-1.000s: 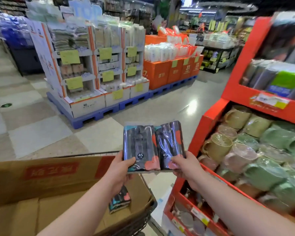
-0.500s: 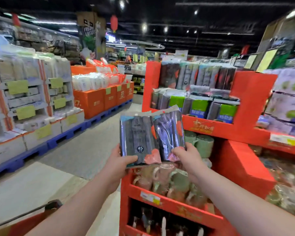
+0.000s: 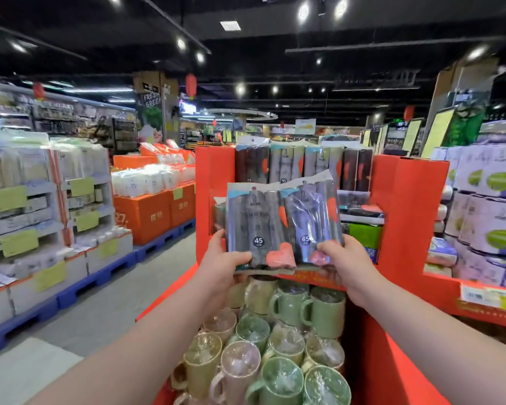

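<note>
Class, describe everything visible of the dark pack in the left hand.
The dark grey pack in glossy clear film shows a teal top corner, white 45 on a black circle and a coral heart below. It is upright before the red cardboard display. The left hand grips its lower corner; the right hand's matching pack touches its side.

Packs [image 3: 284,226] upright — left hand [image 3: 222,268], right hand [image 3: 349,268]

Glossy, crinkled plastic film on the packs [image 3: 257,217], clear shiny wrap over smooth mugs [image 3: 322,314] at six o'clock, matt red cardboard shelf [image 3: 406,217]
</note>
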The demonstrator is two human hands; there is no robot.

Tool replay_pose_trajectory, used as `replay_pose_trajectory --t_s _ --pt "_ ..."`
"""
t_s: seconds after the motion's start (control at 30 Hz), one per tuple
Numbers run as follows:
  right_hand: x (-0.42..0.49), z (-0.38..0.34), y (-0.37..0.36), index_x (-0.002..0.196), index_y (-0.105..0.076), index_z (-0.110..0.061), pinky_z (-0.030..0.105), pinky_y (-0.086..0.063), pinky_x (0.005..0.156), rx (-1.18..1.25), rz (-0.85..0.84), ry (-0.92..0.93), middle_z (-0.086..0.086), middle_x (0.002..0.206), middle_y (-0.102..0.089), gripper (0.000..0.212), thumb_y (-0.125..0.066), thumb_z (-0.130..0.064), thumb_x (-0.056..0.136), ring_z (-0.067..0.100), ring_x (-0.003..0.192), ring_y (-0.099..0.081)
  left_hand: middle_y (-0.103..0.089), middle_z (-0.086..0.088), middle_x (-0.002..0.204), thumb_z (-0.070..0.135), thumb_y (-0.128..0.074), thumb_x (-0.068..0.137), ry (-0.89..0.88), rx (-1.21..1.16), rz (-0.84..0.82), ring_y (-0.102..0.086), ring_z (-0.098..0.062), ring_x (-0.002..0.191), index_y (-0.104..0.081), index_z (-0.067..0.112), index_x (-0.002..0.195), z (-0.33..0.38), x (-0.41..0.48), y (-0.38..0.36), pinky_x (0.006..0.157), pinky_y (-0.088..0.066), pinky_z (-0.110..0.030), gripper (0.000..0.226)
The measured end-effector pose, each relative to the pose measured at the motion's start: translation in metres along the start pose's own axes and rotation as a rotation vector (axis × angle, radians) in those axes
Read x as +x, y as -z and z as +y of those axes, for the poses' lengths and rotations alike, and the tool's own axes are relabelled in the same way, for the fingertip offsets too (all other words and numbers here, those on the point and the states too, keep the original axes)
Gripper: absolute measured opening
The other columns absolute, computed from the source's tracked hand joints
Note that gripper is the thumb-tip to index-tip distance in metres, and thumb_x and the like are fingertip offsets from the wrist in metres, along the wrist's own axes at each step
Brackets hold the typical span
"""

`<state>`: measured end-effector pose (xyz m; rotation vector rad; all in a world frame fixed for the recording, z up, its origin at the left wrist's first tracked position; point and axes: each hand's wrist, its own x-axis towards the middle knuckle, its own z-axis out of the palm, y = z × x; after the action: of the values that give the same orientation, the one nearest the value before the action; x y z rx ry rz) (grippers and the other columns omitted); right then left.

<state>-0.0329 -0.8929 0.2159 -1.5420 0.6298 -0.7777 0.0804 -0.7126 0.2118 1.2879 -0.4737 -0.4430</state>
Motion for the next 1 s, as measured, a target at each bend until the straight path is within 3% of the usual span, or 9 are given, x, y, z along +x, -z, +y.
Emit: replay_pose_trajectory --t_s 0.13,0.37,0.53,0.6,0.67,0.77,0.8,0.9,1.0 --pt "0.045 -0.018 0.029 0.115 -0.052 -0.009 0.018 -0.043 0.038 0.031 0.050 0.041 0.005 0.076 -0.057 0.031 -0.058 -0.006 0.085 0.012 0.049 -0.052 -0.055 -0.007 0.101 -0.008 -0.058 0.086 -0.028 0.001 0.070 -0.057 -0.022 0.067 -0.033 0.014 0.134 0.006 0.042 -0.030 0.055 -0.043 -0.032 0.059" --pt "0.101 -0.043 0.063 0.112 -0.055 -0.001 0.017 -0.037 0.032 -0.032 0.183 0.101 0.011 0.076 -0.054 0.030 -0.060 -0.012 0.085 0.007 0.031 -0.048 -0.057 -0.008 0.096 -0.004 -0.053 0.090 -0.054 0.070 0.113 -0.055 -0.019 0.069 -0.035 0.017 0.134 0.025 0.103 -0.050 0.049 -0.038 -0.030 0.052" --pt "0.123 -0.065 0.071 0.101 -0.054 -0.008 0.021 -0.042 0.038 -0.073 0.260 0.083 0.013 0.084 -0.056 0.019 -0.061 -0.013 0.085 0.022 0.053 -0.055 -0.060 -0.018 0.115 0.000 -0.056 0.088 -0.047 0.156 0.130 -0.057 -0.024 0.081 -0.043 0.010 0.129 0.037 0.157 -0.048 0.050 -0.041 -0.029 0.045" --pt "0.129 -0.073 0.071 0.083 -0.051 -0.010 0.014 -0.035 0.032 -0.088 0.268 0.031 0.009 0.071 -0.050 0.008 -0.058 -0.011 0.088 0.014 0.033 -0.051 -0.056 -0.017 0.111 0.000 -0.055 0.089 -0.024 0.169 0.138 -0.055 -0.024 0.080 -0.043 0.011 0.124 0.043 0.176 -0.047 0.048 -0.038 -0.028 0.039" --pt "0.138 -0.074 0.071 0.072 -0.046 -0.013 0.011 -0.031 0.029 -0.079 0.276 0.009 0.005 0.062 -0.045 0.021 -0.055 -0.009 0.090 0.011 0.030 -0.045 -0.054 -0.015 0.103 0.000 -0.055 0.090 0.000 0.189 0.139 -0.052 -0.022 0.073 -0.043 0.016 0.117 0.049 0.192 -0.046 0.047 -0.037 -0.026 0.033" --pt "0.148 -0.077 0.068 0.074 -0.048 -0.012 0.011 -0.032 0.029 -0.120 0.327 0.006 0.006 0.059 -0.049 0.019 -0.056 -0.010 0.091 0.015 0.037 -0.045 -0.052 -0.013 0.082 -0.001 -0.054 0.092 0.011 0.253 0.103 -0.045 -0.019 0.059 -0.053 0.008 0.088 0.056 0.212 -0.046 0.047 -0.033 -0.024 0.010" --pt "0.153 -0.079 0.066 0.079 -0.052 -0.010 0.013 -0.035 0.030 -0.137 0.352 0.007 0.010 0.063 -0.055 0.012 -0.056 -0.010 0.091 0.014 0.033 -0.047 -0.051 -0.012 0.077 0.000 -0.053 0.093 0.005 0.294 0.074 -0.044 -0.019 0.059 -0.052 0.010 0.079 0.056 0.218 -0.046 0.049 -0.032 -0.025 0.017" --pt "0.161 -0.081 0.062 0.104 -0.056 -0.006 0.033 -0.054 0.058 -0.505 0.400 0.054 0.022 0.102 -0.063 0.015 -0.054 -0.010 0.090 0.029 0.068 -0.064 -0.062 -0.017 0.092 0.008 -0.053 0.093 -0.153 0.643 -0.006 -0.058 -0.027 0.077 -0.063 0.012 0.086 0.047 0.237 -0.046 0.062 -0.041 -0.029 0.013" --pt "0.163 -0.083 0.060 0.113 -0.062 -0.003 0.033 -0.046 0.081 -0.995 0.351 0.059 0.020 0.121 -0.062 0.027 -0.048 -0.012 0.091 0.036 0.107 -0.059 -0.062 -0.014 0.127 0.026 -0.049 0.096 -0.232 1.112 -0.020 -0.055 -0.032 0.118 -0.063 0.013 0.121 0.037 0.250 -0.039 0.093 -0.044 -0.033 0.032"
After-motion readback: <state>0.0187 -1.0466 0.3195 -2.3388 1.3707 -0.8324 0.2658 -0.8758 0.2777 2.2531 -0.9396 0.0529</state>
